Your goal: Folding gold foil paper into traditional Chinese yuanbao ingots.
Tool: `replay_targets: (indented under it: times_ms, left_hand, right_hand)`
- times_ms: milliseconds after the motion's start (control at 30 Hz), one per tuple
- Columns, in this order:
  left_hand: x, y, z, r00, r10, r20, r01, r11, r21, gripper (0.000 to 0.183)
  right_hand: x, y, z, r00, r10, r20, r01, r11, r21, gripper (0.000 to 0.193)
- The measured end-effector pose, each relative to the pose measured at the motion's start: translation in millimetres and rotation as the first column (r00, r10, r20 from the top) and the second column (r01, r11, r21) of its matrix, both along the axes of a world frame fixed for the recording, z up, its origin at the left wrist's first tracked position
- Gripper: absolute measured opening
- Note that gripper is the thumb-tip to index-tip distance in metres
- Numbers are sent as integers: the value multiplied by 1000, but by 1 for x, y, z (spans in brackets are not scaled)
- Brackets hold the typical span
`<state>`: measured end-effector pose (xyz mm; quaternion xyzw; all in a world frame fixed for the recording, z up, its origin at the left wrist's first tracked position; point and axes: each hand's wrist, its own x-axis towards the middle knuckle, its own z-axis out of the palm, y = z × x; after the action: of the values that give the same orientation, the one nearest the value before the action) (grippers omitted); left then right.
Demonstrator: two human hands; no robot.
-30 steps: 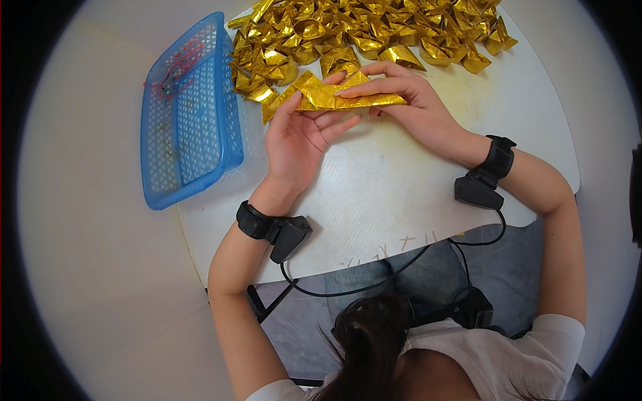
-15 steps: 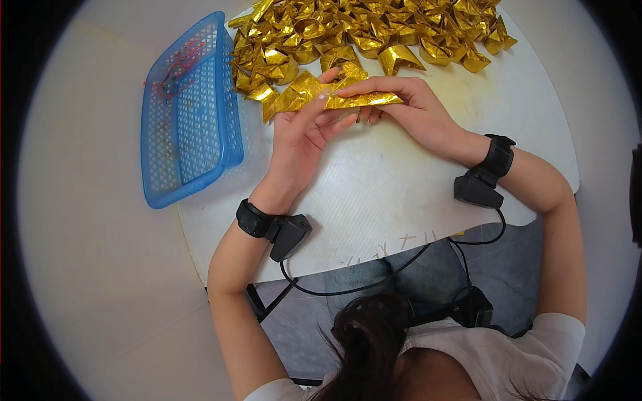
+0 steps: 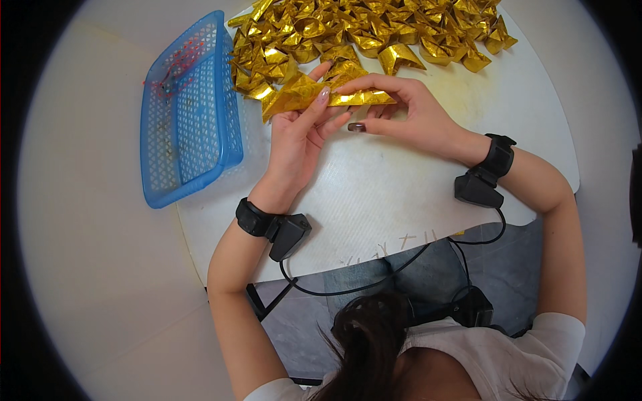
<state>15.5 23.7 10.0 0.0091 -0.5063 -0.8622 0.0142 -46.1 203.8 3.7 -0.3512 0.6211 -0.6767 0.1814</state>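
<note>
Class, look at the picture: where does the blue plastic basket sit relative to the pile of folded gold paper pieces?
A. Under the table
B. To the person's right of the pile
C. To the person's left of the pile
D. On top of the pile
C: the blue plastic basket lies on the white table, left of the pile of folded gold paper pieces.

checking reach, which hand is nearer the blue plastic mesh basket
Left. The left hand is just right of the blue plastic mesh basket; the right hand is farther right.
</note>
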Motion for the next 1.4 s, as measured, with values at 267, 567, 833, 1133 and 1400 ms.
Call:
replay_targets:
  times_ms: [267,567,833,1133,1400]
  left_hand:
    - [0,0,3,999,-34,24,34,999,5,43]
    - [-3,-7,-3,994,-79,79,70,991,118,44]
    - [-3,-10,-3,992,-94,85,73,972,221,46]
    - [-2,-4,0,996,-75,52,75,997,6,50]
    - [1,-9,-5,997,-72,39,70,996,52,19]
  right_hand:
    - [-9,5,-5,997,32,68,-33,999,14,32]
    - [-7,5,-1,992,45,117,-48,999,18,31]
    - [-7,6,3,991,76,113,-83,995,52,30]
    - [-5,9,4,985,1,173,-5,1000,26,47]
    - [-12,8,-6,984,-57,171,58,998,-5,26]
